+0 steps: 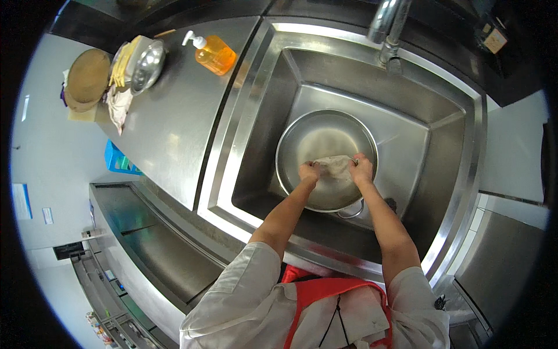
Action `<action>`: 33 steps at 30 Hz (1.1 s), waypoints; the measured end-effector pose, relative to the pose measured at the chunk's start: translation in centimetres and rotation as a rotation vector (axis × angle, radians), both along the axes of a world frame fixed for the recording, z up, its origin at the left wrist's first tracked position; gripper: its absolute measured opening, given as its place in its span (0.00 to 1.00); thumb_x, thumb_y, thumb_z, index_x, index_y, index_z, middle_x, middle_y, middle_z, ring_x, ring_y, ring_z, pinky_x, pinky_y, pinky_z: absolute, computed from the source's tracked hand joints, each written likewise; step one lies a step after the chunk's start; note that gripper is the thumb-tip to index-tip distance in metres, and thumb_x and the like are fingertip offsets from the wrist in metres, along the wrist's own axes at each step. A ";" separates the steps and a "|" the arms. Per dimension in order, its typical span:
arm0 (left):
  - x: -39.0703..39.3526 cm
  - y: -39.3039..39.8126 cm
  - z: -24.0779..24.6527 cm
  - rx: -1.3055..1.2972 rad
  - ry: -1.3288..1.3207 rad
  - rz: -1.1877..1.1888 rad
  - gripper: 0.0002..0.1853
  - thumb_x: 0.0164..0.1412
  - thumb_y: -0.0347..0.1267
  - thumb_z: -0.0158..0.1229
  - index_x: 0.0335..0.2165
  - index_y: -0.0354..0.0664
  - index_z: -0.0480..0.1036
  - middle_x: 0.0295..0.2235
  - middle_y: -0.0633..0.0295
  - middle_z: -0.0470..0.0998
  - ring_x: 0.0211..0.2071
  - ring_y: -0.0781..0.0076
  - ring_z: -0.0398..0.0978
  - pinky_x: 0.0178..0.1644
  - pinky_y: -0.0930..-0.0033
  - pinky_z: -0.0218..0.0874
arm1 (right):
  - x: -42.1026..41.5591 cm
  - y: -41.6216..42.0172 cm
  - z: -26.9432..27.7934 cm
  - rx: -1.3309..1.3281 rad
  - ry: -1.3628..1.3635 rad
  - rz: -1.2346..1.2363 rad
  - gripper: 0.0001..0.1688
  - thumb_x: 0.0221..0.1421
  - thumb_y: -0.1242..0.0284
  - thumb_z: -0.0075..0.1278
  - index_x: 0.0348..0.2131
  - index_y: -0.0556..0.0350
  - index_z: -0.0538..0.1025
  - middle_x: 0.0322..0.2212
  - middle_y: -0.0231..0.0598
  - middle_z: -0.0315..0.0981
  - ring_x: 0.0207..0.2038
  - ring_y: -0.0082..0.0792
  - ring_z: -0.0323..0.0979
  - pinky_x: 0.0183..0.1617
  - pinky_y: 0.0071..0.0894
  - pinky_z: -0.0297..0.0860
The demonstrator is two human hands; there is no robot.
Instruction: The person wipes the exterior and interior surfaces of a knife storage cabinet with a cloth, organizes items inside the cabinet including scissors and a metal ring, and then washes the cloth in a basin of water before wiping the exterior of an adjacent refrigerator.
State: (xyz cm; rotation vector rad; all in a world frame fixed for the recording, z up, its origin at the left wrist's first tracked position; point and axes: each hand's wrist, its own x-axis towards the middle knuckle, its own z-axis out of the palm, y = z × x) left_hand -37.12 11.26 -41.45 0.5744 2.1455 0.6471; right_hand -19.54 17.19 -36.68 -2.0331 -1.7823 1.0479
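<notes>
A wide round metal pot [327, 192] with a loop handle stands in the stainless steel sink [392, 104], holding slightly cloudy water. Over the pot, a pale wet cloth [335, 166] is stretched between my two hands. My left hand [310, 172] grips its left end, and my right hand [361, 169] grips the right end near the pot's rim. Whether the cloth's lower part dips under the water I cannot tell.
A metal faucet [389, 48] rises behind the sink. On the steel counter [174, 126] to the left are a pump bottle of orange liquid [216, 54], a metal bowl [148, 67], a white cloth [118, 104] and a round brown board [89, 76]. Something dark [391, 204] lies in the sink by my right forearm.
</notes>
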 end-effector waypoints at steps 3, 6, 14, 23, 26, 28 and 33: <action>0.3 -0.7 -1.4 -0.125 0.116 -0.051 0.16 0.48 0.36 0.55 0.29 0.31 0.76 0.30 0.46 0.77 0.32 0.54 0.76 0.38 0.61 0.65 | -1.4 -1.1 -3.4 -0.050 -0.102 0.046 0.22 0.47 0.62 0.54 0.39 0.57 0.71 0.36 0.48 0.73 0.40 0.50 0.71 0.45 0.44 0.67; -0.2 -1.2 -4.3 -0.147 0.160 -0.091 0.17 0.48 0.38 0.55 0.28 0.31 0.75 0.29 0.45 0.76 0.33 0.51 0.75 0.40 0.61 0.65 | -2.8 -1.1 -5.4 -0.170 -0.194 0.070 0.21 0.48 0.63 0.53 0.39 0.58 0.72 0.36 0.49 0.72 0.40 0.51 0.71 0.44 0.44 0.67; 0.4 0.2 -3.4 0.080 -1.088 0.523 0.24 0.60 0.45 0.43 0.48 0.39 0.65 0.42 0.55 0.73 0.41 0.59 0.72 0.45 0.60 0.65 | -8.1 -4.2 0.7 -0.019 0.375 0.139 0.15 0.48 0.65 0.52 0.27 0.60 0.72 0.27 0.57 0.72 0.31 0.53 0.72 0.33 0.46 0.66; 3.3 2.7 5.5 0.242 -1.294 0.395 0.26 0.64 0.48 0.34 0.46 0.39 0.66 0.40 0.55 0.73 0.39 0.61 0.72 0.42 0.63 0.66 | -8.7 0.5 -0.3 0.210 0.095 -0.145 0.21 0.53 0.61 0.47 0.18 0.58 0.68 0.15 0.52 0.68 0.20 0.57 0.67 0.22 0.50 0.61; 1.5 1.6 1.5 0.234 -0.577 -0.144 0.29 0.62 0.53 0.37 0.41 0.39 0.70 0.33 0.56 0.76 0.31 0.65 0.74 0.35 0.62 0.67 | -9.3 -0.5 2.9 0.379 0.112 -0.165 0.20 0.52 0.62 0.48 0.17 0.58 0.67 0.15 0.54 0.67 0.20 0.58 0.67 0.23 0.48 0.62; -0.3 2.0 0.9 0.502 -1.683 0.014 0.28 0.61 0.53 0.39 0.40 0.40 0.70 0.32 0.58 0.76 0.30 0.67 0.74 0.33 0.64 0.66 | -10.9 -5.3 4.8 0.597 0.283 0.012 0.13 0.48 0.67 0.52 0.18 0.54 0.69 0.17 0.51 0.69 0.21 0.53 0.71 0.27 0.48 0.66; 0.8 0.9 -0.5 0.139 -1.577 0.283 0.24 0.61 0.50 0.44 0.37 0.40 0.70 0.32 0.59 0.74 0.31 0.70 0.72 0.32 0.66 0.64 | -9.1 -2.7 -1.1 0.275 0.154 -0.181 0.16 0.50 0.62 0.49 0.21 0.56 0.72 0.16 0.51 0.70 0.20 0.54 0.71 0.27 0.45 0.68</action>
